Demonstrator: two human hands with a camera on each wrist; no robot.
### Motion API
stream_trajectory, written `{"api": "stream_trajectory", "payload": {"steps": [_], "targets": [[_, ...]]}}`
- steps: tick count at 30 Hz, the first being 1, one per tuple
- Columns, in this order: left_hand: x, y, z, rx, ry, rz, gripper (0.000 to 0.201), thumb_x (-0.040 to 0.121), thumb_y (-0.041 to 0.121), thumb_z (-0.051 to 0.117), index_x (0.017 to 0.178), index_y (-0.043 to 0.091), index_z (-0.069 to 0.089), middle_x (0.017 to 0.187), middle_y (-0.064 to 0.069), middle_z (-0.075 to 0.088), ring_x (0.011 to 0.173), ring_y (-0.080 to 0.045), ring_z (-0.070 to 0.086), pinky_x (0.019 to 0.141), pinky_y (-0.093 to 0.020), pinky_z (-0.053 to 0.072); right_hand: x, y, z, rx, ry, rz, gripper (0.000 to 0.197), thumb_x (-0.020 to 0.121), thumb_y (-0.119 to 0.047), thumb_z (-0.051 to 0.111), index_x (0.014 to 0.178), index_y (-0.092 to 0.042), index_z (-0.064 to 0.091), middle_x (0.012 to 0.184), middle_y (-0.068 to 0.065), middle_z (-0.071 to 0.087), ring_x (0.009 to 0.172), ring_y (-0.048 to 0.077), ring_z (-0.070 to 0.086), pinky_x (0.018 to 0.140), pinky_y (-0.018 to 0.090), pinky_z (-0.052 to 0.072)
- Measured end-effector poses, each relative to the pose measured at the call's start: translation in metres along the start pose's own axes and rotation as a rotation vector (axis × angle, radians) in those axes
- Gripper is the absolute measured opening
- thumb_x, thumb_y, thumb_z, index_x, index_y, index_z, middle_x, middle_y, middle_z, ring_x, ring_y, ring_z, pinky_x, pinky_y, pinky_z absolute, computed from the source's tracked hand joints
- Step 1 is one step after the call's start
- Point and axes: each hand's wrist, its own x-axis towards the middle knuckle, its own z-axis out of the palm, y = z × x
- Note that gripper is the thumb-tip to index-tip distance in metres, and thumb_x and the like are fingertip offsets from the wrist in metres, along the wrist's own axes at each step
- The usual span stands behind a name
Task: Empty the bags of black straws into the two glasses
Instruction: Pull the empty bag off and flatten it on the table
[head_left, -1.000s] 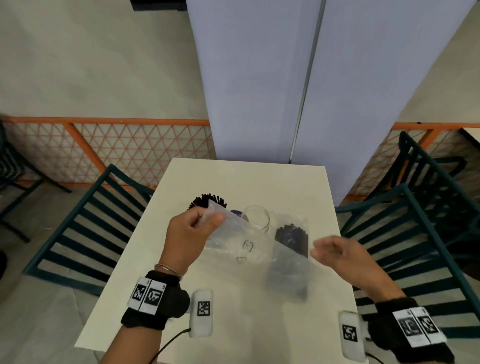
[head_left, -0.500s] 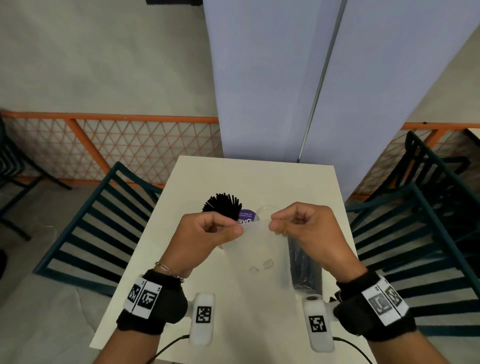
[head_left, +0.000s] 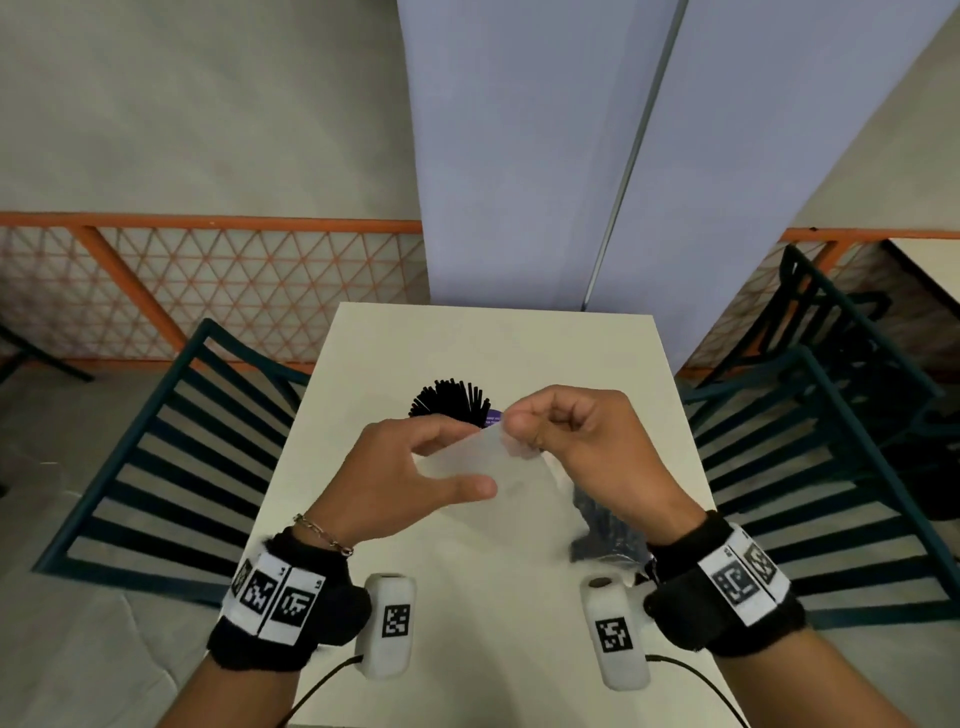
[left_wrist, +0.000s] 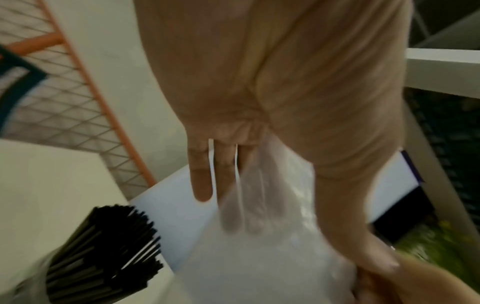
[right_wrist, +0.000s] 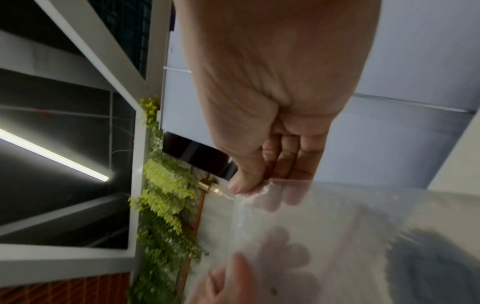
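Note:
A clear plastic bag (head_left: 493, 478) hangs over the table between both hands. My right hand (head_left: 511, 431) pinches its top edge with thumb and forefinger, the pinch showing close up in the right wrist view (right_wrist: 241, 189). My left hand (head_left: 478, 457) is spread, with the thumb across the front of the bag and straight fingers (left_wrist: 202, 185) behind the film (left_wrist: 259, 267). Black straws (head_left: 451, 402) fan out of a glass behind my hands. A second bag of black straws (head_left: 602, 525) lies on the table under my right wrist. The other glass is hidden.
The white table (head_left: 493, 353) is small, with dark green slatted chairs on the left (head_left: 171, 441) and right (head_left: 831, 441). An orange lattice fence (head_left: 208, 270) and a pale lilac panel (head_left: 519, 156) stand beyond the far edge.
My right hand came in and took the bag's top edge. My left hand has since let go its pinch and spread its fingers along the bag.

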Motion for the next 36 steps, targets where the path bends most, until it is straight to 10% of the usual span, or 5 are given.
{"api": "stream_trajectory", "payload": {"steps": [5, 9, 13, 24, 36], "targets": [[0.005, 0.005, -0.008, -0.233, 0.083, 0.033, 0.011, 0.093, 0.022, 0.078, 0.097, 0.014, 0.086, 0.085, -0.001, 0.084, 0.071, -0.009, 0.079, 0.063, -0.02, 0.059, 0.01, 0.017, 0.0, -0.311, -0.209, 0.053, 0.061, 0.063, -0.031, 0.101, 0.117, -0.027, 0.074, 0.115, -0.008, 0.078, 0.109, 0.008, 0.071, 0.098, 0.025, 0.056], [-0.009, -0.014, -0.039, -0.382, 0.241, -0.084, 0.017, 0.102, 0.022, 0.064, 0.102, 0.019, 0.08, 0.086, -0.007, 0.083, 0.053, -0.022, 0.075, 0.042, -0.026, 0.053, 0.003, 0.051, -0.034, -0.501, -0.184, 0.263, 0.033, 0.066, -0.044, 0.097, 0.077, -0.018, 0.08, 0.075, -0.012, 0.078, 0.067, -0.003, 0.068, 0.071, 0.018, 0.049], [-0.021, -0.053, -0.05, -0.199, 0.392, -0.165, 0.025, 0.106, 0.03, 0.06, 0.094, 0.035, 0.08, 0.054, -0.002, 0.067, 0.034, -0.015, 0.049, 0.034, -0.019, 0.036, -0.007, 0.065, -0.064, -0.252, -0.065, 0.299, 0.073, 0.062, -0.058, 0.095, 0.076, 0.009, 0.068, 0.074, 0.029, 0.066, 0.068, 0.021, 0.058, 0.073, 0.035, 0.049], [-0.043, -0.077, -0.045, -0.425, 0.455, -0.333, 0.025, 0.103, 0.039, 0.063, 0.1, 0.02, 0.079, 0.083, -0.002, 0.083, 0.063, -0.011, 0.078, 0.069, -0.03, 0.06, -0.004, 0.068, -0.022, -0.034, 0.037, 0.218, 0.023, 0.104, -0.024, 0.062, 0.094, -0.024, 0.082, 0.08, 0.011, 0.078, 0.06, 0.021, 0.062, 0.057, 0.02, 0.053], [-0.042, -0.109, -0.037, -0.626, 0.693, -0.362, 0.044, 0.108, 0.051, 0.053, 0.086, 0.026, 0.081, 0.047, -0.001, 0.049, 0.041, -0.017, 0.036, 0.043, -0.025, 0.027, 0.0, 0.07, 0.003, 0.17, 0.021, 0.449, 0.042, 0.086, -0.05, 0.072, 0.112, -0.018, 0.074, 0.093, 0.004, 0.079, 0.073, 0.02, 0.074, 0.066, 0.036, 0.064]]}}
